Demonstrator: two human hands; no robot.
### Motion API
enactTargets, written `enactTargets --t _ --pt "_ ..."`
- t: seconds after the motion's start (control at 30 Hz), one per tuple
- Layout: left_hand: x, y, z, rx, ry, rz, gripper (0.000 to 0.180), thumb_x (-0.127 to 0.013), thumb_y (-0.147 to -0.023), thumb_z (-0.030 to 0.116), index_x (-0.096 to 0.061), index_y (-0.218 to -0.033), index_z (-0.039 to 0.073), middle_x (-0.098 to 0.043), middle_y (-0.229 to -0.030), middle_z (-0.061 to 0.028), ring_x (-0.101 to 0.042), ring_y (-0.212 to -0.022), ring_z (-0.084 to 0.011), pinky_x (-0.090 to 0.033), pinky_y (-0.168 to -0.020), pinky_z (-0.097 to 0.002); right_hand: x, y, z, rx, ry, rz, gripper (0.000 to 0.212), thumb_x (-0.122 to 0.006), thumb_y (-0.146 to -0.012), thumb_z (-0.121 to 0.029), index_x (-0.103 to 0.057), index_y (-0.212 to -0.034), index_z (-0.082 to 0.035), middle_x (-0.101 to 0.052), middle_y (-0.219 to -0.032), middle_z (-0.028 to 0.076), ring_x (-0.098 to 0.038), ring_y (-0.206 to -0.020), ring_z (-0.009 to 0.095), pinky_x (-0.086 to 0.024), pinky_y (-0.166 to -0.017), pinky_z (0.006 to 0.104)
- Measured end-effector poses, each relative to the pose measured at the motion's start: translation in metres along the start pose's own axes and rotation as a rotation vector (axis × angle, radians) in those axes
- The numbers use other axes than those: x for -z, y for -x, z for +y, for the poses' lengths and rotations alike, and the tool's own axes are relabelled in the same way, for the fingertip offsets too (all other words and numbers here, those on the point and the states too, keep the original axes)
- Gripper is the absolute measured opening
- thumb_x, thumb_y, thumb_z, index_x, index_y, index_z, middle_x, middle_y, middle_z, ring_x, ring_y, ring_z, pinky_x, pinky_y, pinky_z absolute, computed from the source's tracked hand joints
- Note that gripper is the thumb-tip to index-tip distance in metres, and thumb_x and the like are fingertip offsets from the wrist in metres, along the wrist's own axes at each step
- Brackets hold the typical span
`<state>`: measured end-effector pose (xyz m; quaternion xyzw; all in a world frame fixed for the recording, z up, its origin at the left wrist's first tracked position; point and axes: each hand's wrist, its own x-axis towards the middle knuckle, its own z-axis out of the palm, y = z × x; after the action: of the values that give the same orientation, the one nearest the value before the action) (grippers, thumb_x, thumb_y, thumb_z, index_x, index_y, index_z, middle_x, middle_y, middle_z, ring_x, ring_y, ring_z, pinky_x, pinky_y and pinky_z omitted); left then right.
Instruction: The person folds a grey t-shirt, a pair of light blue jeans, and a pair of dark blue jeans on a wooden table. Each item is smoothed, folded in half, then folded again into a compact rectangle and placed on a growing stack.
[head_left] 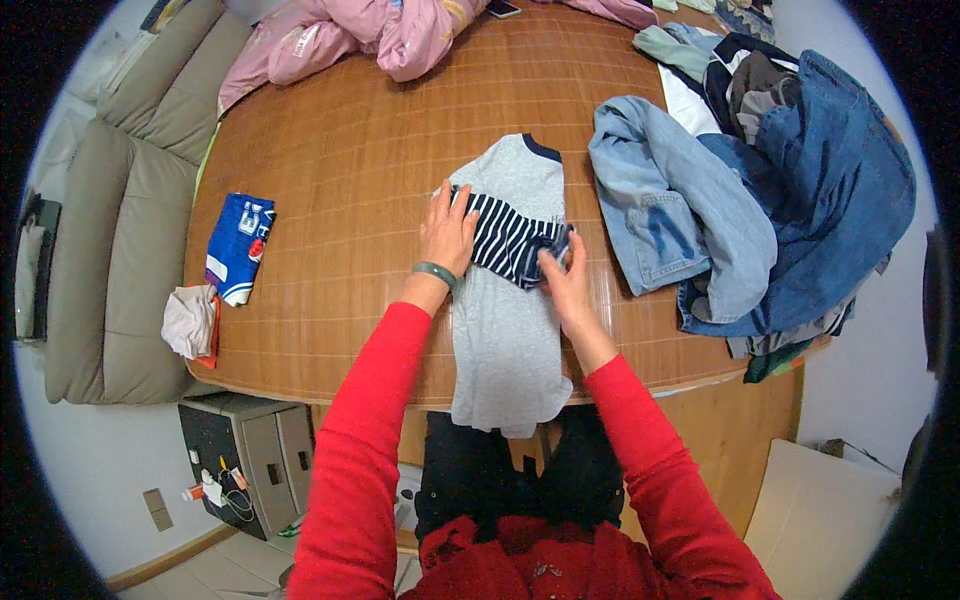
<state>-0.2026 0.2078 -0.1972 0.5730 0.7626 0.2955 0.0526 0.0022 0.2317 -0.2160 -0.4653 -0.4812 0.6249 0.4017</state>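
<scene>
A light grey top (507, 330) with a dark neckband lies lengthwise in front of me, its lower end reaching over the near table edge. Across its middle runs a navy-and-white striped sleeve (503, 238). My left hand (447, 235), a green bangle (434, 272) at its wrist, rests with fingers stretched out along the sleeve's left end. At the other end, my right hand (567, 282) pinches the bunched dark part of the sleeve between thumb and fingers.
A brown mat (350, 150) covers the table. Jeans and other clothes (820, 190) are heaped on the right, with a light denim garment (670, 200) nearest. Folded blue clothing (240, 245) and a beige bundle (188, 322) lie left. Pink clothing (400, 40) is at the far edge.
</scene>
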Motion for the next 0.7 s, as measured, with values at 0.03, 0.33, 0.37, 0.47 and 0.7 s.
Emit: enactTargets --t 0.03,0.33,0.37,0.47,0.7 --pt "-0.003 0.0 -0.001 -0.016 0.007 -0.01 0.049 -0.05 -0.092 0.028 -0.041 -0.137 0.011 -0.03 -0.147 -0.0198 -0.034 -0.13 -0.0421 -0.032 -0.103 -0.051 0.001 -0.004 0.0 -0.012 0.01 0.051 0.076 -0.067 -0.082 -0.021 -0.024 -0.14 0.002 -0.053 -0.122 0.019 -0.057 -0.104 0.027 -0.046 -0.089 0.0334" --pt "-0.02 0.006 -0.011 -0.173 -0.365 -0.179 0.052 -0.059 -0.086 0.028 -0.043 -0.135 0.023 -0.024 -0.15 -0.0146 -0.026 -0.136 -0.0379 -0.029 -0.103 -0.0566 0.014 0.027 -0.002 0.104 0.462 -0.051 0.042 -0.064 -0.082 -0.017 -0.05 -0.117 -0.001 -0.061 -0.104 0.025 -0.061 -0.095 0.035 -0.048 -0.083 0.0386" --pt "-0.021 0.005 -0.01 -0.184 -0.379 -0.215 0.051 -0.058 -0.087 0.029 -0.043 -0.135 0.023 -0.024 -0.15 -0.0143 -0.025 -0.136 -0.0378 -0.028 -0.104 -0.0571 0.016 0.037 0.0 0.05 0.531 -0.081 0.041 -0.064 -0.082 -0.017 -0.05 -0.118 -0.001 -0.061 -0.1 0.024 -0.061 -0.091 0.034 -0.048 -0.081 0.0379" --pt "-0.016 0.001 -0.01 -0.239 -0.398 -0.221 0.054 -0.057 -0.087 0.034 -0.041 -0.137 0.021 -0.025 -0.15 -0.0144 -0.025 -0.136 -0.0372 -0.027 -0.105 -0.0561 0.027 0.061 0.0 0.099 0.704 -0.141 0.042 -0.063 -0.084 -0.019 -0.051 -0.12 -0.002 -0.062 -0.085 0.017 -0.061 -0.076 0.028 -0.049 -0.071 0.0349" --pt "0.036 0.051 -0.011 -0.518 -0.284 -0.149 0.058 -0.062 -0.08 0.02 -0.043 -0.135 0.015 -0.035 -0.144 -0.0161 -0.031 -0.134 -0.0354 -0.028 -0.106 -0.05 0.079 0.101 -0.021 0.297 0.803 -0.33 0.031 -0.053 -0.089 -0.01 -0.052 -0.12 -0.004 -0.06 -0.094 0.017 -0.06 -0.081 0.033 -0.049 -0.073 0.0373"
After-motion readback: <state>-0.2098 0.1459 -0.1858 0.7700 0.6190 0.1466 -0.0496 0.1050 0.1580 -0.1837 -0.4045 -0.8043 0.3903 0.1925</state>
